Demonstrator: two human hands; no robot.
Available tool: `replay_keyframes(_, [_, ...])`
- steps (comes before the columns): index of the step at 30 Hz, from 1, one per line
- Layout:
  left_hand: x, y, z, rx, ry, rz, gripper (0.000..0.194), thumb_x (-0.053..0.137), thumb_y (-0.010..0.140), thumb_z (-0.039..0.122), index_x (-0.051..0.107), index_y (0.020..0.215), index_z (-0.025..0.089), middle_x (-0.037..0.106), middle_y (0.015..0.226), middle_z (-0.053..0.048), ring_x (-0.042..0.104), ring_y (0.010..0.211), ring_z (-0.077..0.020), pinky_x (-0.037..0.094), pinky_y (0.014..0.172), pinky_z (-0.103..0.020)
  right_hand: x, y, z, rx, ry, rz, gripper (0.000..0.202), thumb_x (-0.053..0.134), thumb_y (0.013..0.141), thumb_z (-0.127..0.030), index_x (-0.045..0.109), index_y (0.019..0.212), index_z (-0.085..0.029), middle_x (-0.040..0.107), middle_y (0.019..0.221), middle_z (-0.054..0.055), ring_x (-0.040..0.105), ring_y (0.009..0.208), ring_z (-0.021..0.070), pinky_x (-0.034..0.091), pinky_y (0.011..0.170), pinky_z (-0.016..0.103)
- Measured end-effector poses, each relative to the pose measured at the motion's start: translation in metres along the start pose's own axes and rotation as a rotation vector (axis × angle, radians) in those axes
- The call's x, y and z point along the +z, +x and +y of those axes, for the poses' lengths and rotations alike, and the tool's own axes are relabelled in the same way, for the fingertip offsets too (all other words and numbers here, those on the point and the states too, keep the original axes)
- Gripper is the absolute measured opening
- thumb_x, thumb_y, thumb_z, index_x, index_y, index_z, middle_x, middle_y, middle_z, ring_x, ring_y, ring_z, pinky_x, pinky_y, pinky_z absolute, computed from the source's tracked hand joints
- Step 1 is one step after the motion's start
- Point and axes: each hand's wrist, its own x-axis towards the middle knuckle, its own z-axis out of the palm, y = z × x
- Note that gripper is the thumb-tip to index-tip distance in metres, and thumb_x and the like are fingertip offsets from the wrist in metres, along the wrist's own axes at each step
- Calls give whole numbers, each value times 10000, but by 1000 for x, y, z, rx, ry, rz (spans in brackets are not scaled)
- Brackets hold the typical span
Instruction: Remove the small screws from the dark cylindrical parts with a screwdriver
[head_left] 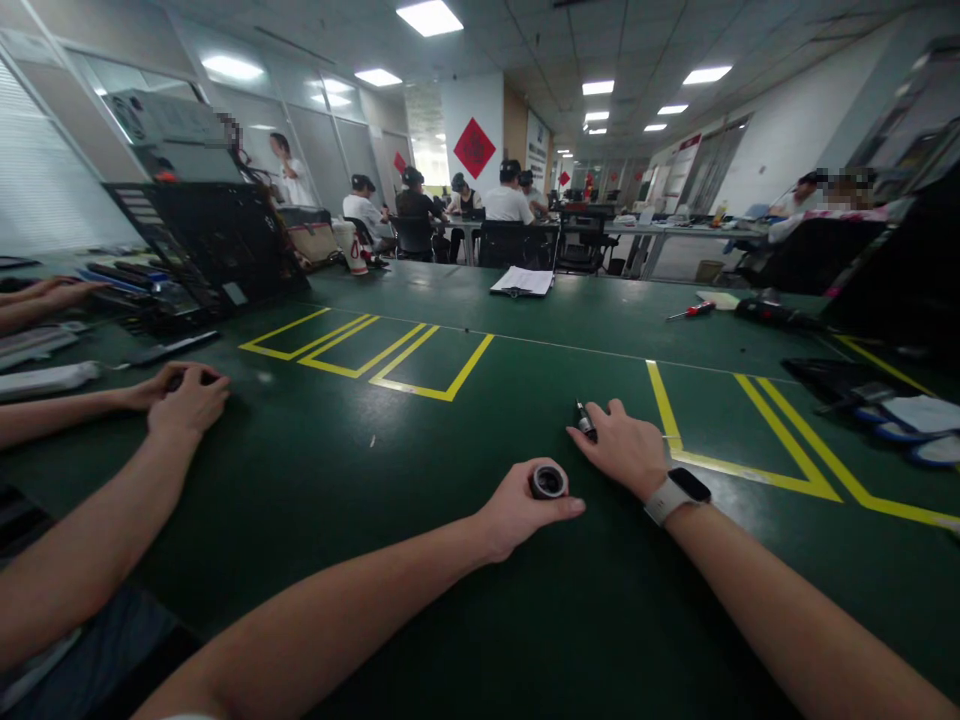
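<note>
My left hand is closed around a short black cylinder with a pale ring and a dark round opening that faces up, like a lens barrel. Its thumb stretches along the near side. Just beyond and to the right, my right hand, with a watch on the wrist, rests low over the green table. Between its thumb and index finger sits a slim black-and-silver pen-shaped tool, tip pointing away from me. The other fingers of that hand are partly hidden.
Yellow tape outlines mark the table. At left, a co-worker's hands hold a small dark thing. Papers on a clipboard lie at the far edge. A red screwdriver and a black pouch lie at right.
</note>
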Motion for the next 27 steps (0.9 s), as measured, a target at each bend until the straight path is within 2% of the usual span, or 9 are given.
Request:
replay_keyframes(6, [-2,2,-2,4,22,-37,210,733,664,209,543,722,143,516,701,30,487,698,-116,404,700,-280,13,8,6,114,18,-94,336,393,912,-407,595,952,-141,625,904,115,646,705,200,440,535,282])
replay_keyframes(12, [-2,0,-1,-9,5,-43,202,725,677,211,541,729,147,515,708,31,493,708,-118,403,713,-287,20,15,36,321,15,-176,333,464,906,-432,578,1015,-139,641,899,45,623,747,151,506,679,338])
replay_keyframes(14, [-2,0,-1,-13,-4,-39,207,729,671,207,539,726,147,509,701,33,489,699,-115,402,706,-285,20,16,50,365,26,-198,342,437,912,-426,583,991,-127,655,886,68,640,760,178,505,671,347])
replay_keyframes(19, [-2,0,1,-33,-16,-42,200,726,667,186,540,726,143,516,708,25,500,710,-124,407,713,-297,19,9,85,448,49,-220,404,357,901,-422,585,964,-94,675,894,176,664,836,313,486,651,391])
replay_keyframes(23, [-2,0,0,-31,-32,-42,204,730,662,183,539,724,144,517,710,25,501,712,-124,407,718,-299,19,0,106,482,64,-238,406,332,897,-422,579,936,-102,671,878,182,667,815,321,482,624,391])
replay_keyframes(27, [-1,2,-2,-32,-34,-39,211,737,653,194,541,716,145,516,702,27,494,702,-121,400,708,-292,21,-2,113,493,73,-238,418,317,892,-433,572,934,-104,662,878,190,662,814,330,480,618,401])
